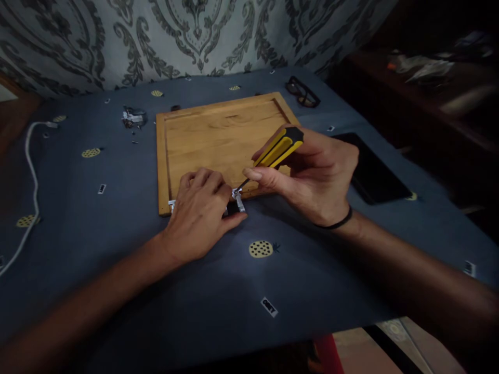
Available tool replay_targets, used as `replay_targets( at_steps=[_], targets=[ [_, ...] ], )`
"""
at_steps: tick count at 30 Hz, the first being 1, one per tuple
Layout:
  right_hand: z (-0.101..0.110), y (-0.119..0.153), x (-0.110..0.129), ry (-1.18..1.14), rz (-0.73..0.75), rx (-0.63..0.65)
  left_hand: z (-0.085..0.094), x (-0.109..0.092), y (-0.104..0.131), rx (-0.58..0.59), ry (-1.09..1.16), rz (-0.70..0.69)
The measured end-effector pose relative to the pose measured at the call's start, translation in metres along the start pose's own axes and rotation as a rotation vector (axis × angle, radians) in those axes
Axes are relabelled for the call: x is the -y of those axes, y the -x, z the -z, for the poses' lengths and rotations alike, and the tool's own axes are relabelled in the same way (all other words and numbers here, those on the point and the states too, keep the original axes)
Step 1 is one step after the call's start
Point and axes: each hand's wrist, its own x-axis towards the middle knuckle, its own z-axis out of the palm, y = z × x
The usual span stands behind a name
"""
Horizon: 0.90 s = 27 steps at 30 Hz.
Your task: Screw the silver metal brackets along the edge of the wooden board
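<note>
Gripping the screwdriver (278, 148) in the right hand (317, 174), slanted down-left onto the metal fitting (240, 202) apparently clasped by the nearer left hand (202, 210).

Panel (210, 140) on the cloth (125, 228), tablet (376, 169) to its right, glasses (311, 98) near its far-right corner, cable (34, 179) at left

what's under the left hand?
Beneath the left hand: the near edge of a framed wooden panel, with metal hardware peeking out on both sides. Whatever lies directly under the palm is covered; can't tell if those bits connect.
</note>
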Motion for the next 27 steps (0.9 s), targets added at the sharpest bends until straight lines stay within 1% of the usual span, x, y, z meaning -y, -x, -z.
replay_targets(
  at_steps=[4,6,14,18,22,27],
  targets=[
    [0.0,-0.001,0.013,-0.057,-0.042,-0.133,0.0,0.0,0.0,-0.015,-0.004,-0.006],
    [0.001,-0.003,0.018,-0.052,-0.055,-0.151,0.0,0.0,0.0,-0.015,-0.004,-0.008],
    [-0.001,0.0,0.009,0.008,-0.113,-0.015,0.0,-0.001,0.0,0.003,-0.016,0.003],
    [-0.003,0.001,0.007,-0.013,-0.132,-0.005,0.0,-0.001,0.0,-0.001,-0.013,-0.004],
    [-0.005,0.003,0.002,-0.015,-0.116,-0.01,0.001,-0.001,-0.001,0.003,-0.011,0.002],
    [-0.005,0.003,-0.001,-0.018,-0.104,0.016,0.001,-0.001,0.0,0.0,-0.014,0.0]
  ],
)
